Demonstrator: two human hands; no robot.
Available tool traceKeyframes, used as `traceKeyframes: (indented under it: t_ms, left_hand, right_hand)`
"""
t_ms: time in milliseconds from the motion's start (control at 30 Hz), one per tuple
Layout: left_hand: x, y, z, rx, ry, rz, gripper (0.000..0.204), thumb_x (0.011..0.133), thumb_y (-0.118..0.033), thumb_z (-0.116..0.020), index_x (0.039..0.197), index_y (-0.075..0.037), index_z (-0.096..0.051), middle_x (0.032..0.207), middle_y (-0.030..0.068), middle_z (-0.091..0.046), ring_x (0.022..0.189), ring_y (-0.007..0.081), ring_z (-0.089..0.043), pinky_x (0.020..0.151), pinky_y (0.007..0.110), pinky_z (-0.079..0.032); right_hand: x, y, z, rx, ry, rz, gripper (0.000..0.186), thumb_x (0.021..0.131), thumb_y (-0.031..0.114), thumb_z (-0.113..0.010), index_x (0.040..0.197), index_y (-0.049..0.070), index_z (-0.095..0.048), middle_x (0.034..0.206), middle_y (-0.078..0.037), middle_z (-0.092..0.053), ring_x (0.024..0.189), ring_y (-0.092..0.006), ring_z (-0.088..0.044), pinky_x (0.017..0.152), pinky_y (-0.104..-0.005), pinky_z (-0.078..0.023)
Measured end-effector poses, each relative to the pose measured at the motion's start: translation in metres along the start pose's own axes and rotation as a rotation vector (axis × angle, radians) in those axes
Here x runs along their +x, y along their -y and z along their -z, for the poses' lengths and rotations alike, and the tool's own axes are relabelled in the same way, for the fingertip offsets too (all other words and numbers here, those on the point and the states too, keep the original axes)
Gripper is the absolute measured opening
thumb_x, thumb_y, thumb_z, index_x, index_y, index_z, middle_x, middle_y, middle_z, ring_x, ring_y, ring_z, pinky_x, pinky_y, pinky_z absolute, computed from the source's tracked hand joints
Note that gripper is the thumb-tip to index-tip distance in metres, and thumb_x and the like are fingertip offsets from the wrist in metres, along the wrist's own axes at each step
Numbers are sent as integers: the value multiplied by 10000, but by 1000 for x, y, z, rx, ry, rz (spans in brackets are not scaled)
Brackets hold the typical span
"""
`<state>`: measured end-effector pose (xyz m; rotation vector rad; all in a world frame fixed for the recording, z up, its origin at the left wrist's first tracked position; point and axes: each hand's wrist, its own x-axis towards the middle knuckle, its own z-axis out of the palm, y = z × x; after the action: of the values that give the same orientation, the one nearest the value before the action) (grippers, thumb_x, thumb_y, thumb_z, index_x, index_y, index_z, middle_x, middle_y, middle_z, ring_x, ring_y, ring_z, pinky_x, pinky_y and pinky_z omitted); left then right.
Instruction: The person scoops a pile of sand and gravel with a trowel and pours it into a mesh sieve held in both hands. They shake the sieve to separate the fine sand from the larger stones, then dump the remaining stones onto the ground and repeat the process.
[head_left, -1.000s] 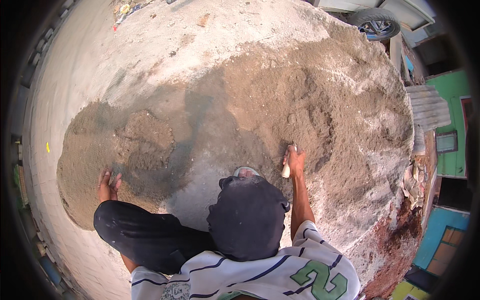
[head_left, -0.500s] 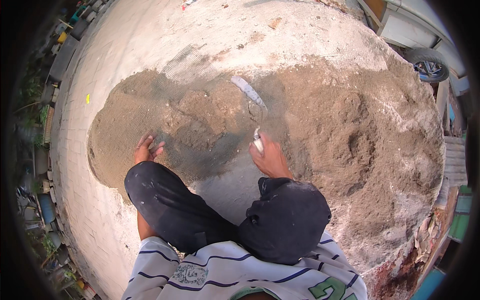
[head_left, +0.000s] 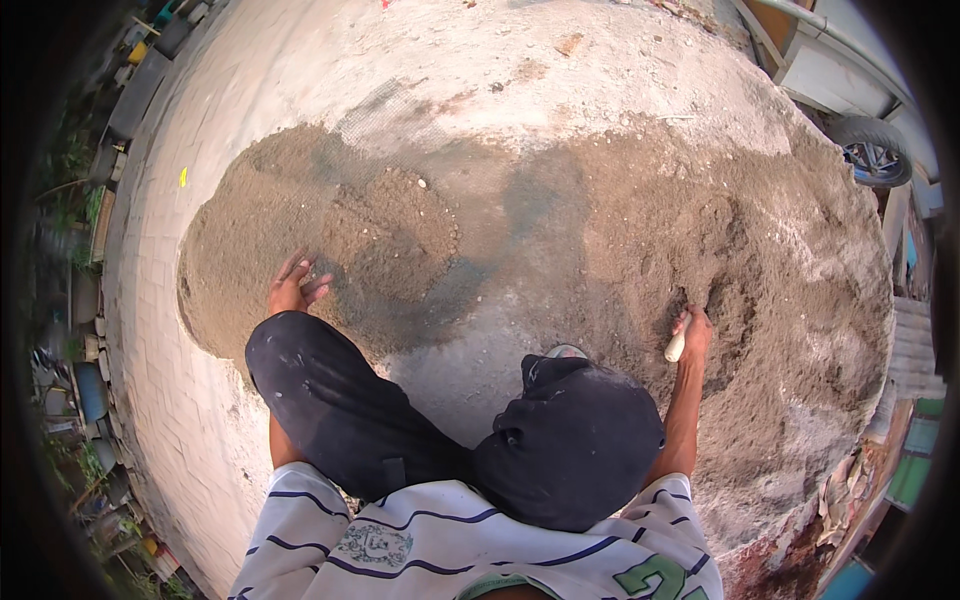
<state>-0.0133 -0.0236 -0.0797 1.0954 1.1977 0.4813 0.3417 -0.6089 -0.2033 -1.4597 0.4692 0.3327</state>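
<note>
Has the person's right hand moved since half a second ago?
Yes: the right hand, holding a pale handle, has moved rightward, closer to the wheel at the upper right.

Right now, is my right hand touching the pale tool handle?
Touching. The head view shows your right hand closed around the pale tool handle, its end protruding below.

I see right hand (head_left: 693, 327) gripping pale handle (head_left: 676, 346), far end seemingly in sand (head_left: 740, 310); left hand (head_left: 294, 288) loose near smaller mound (head_left: 390, 235).
</note>
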Motion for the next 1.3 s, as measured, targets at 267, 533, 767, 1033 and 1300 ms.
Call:
traceKeyframes:
  t_ms: [267,533,767,1033,1300]
  left_hand:
    - [-4,-4,-3,-15,28,-10,430,951,-76,-521,1379,-56,-488,1337,180,-553,847,299,-712,605,293,-607]
    - [-3,-2,-1,-33,46,-5,429,951,-84,-524,1379,-91,-496,1335,173,-556,856,311,-711,600,297,-605]
    - [0,1,1,-31,49,-13,435,944,-70,-513,1378,-70,-489,1330,177,-559,876,325,-708,600,293,-607]
    - [5,2,5,8,14,-17,455,945,-74,-512,1397,-62,-460,1314,170,-573,868,315,-708,608,297,-601]
    - [2,3,7,21,37,-8,450,964,-102,-506,1410,-77,-447,1366,163,-530,886,275,-703,605,276,-595]
  right_hand:
    - [22,-7,-22,-72,-168,175,158,893,149,-511,828,9,-543,646,-68,-534,490,-153,-523,433,-300,-458]
    - [-37,6,-43,-218,-10,232,151,886,137,-514,855,-9,-533,624,-66,-523,445,-152,-515,393,-300,-430]
    - [-132,22,-173,-646,338,498,184,880,173,-578,894,-8,-542,635,-151,-581,521,-284,-581,501,-381,-453]
    - [-164,4,-225,-463,551,347,219,894,188,-586,964,-13,-534,640,-144,-586,542,-267,-601,502,-379,-454]
    - [-132,-50,-116,-147,644,-278,139,899,174,-574,909,40,-542,626,-15,-508,460,-109,-491,396,-266,-403]
